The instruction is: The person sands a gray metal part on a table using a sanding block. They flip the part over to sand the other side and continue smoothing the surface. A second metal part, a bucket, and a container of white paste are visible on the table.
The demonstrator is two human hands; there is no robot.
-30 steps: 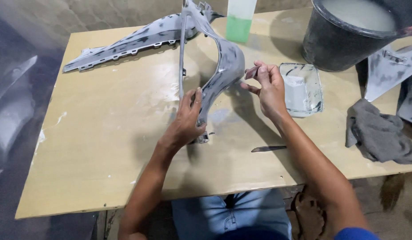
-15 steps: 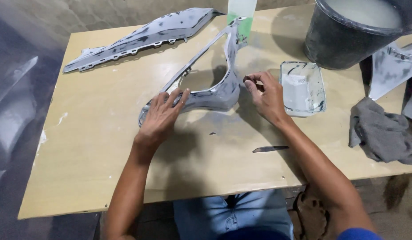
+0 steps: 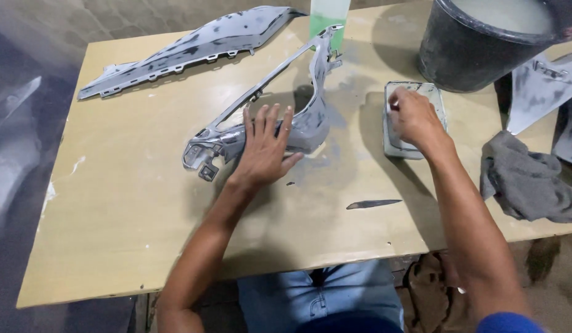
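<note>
Reaching now into the clear tray [image 3: 438, 98], the right hand [image 3: 412, 118] has left the grey panel [image 3: 310, 117]; left hand [image 3: 265, 151] presses it, fingers [image 3: 269, 120] splayed flat.

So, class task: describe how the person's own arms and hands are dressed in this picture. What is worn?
Both forearms are bare, with no gloves on the left hand or right hand. A blue sleeve edge shows at the right upper arm. No watch is visible; whether the fingers carry a ring is too small to tell.

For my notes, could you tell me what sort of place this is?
Probably a small body-repair or paint workshop: grey primed panels on a worn table, a bucket, and a tray of grey paste.
</note>
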